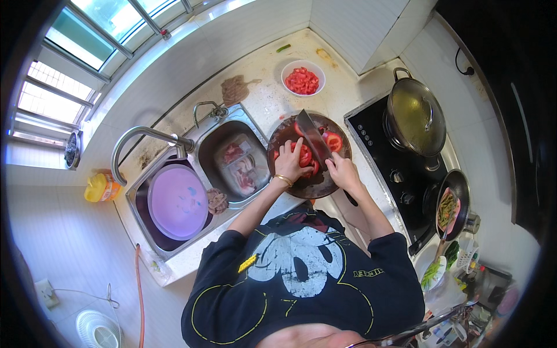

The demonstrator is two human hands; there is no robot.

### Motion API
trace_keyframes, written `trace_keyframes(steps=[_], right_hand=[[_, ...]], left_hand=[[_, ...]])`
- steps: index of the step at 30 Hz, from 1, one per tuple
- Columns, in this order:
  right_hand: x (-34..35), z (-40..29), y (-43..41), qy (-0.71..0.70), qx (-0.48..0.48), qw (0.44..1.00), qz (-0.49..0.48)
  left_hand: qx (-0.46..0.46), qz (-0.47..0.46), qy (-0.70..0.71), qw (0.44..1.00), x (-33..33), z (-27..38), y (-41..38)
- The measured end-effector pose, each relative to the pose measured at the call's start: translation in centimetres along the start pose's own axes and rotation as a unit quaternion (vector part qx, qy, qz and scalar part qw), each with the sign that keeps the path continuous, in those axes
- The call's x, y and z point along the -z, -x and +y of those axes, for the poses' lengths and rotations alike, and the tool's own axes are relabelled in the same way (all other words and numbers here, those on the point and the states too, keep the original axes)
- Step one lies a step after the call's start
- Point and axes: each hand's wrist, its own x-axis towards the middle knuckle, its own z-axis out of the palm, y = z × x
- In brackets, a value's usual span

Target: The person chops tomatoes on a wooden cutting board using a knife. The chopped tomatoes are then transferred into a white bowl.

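My right hand (343, 171) grips the handle of a cleaver (314, 135), whose broad blade slants across a round, dark cutting board (322, 187). My left hand (290, 163), with a gold-coloured bangle at the wrist, is spread over cut red pieces (304, 155) that look like tomato and holds them on the board. The blade stands just right of these pieces. Another cut red half (333, 141) lies to the blade's right, its cut face up. Past the board stands a white bowl (321, 71) of diced red pieces (301, 81).
Left of the board, a sink basin (209, 148) holds packaged meat (240, 167); the other basin has a purple tub (178, 204) under a tall faucet (143, 129). To the right, a lidded pot (415, 115) and a frying pan (464, 187) sit on the black cooktop (378, 152).
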Motion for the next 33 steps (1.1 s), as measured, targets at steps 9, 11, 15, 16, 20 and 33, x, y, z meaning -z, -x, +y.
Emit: trace_keyframes(steps=[9, 11, 15, 16, 20, 33], right_hand=[[-0.4, -2.1, 2.9, 0.089, 0.009, 0.995, -0.044], [-0.6, -2.7, 3.2, 0.104, 0.007, 0.993, -0.051], [-1.3, -3.3, 3.0, 0.125, 0.015, 0.991, -0.043], [-1.6, -3.2, 2.9, 0.129, 0.018, 0.99, -0.046], [-2.7, -2.8, 1.9, 0.138, 0.025, 0.989, -0.05], [-6.0, -1.0, -1.5, 0.1, 0.001, 0.995, -0.009]], left_hand=[[-0.091, 0.174, 0.143, 0.97, -2.9, -2.8, 0.3], [-0.052, 0.192, 0.142, 0.97, -4.0, -2.0, 0.1], [-0.01, 0.192, 0.123, 0.974, -5.0, -1.6, -0.1], [-0.014, 0.193, 0.116, 0.974, -5.3, -1.7, 0.0], [-0.026, 0.212, 0.099, 0.972, -5.8, -1.9, 0.1], [-0.017, 0.202, 0.107, 0.973, -5.1, -1.7, 0.2]])
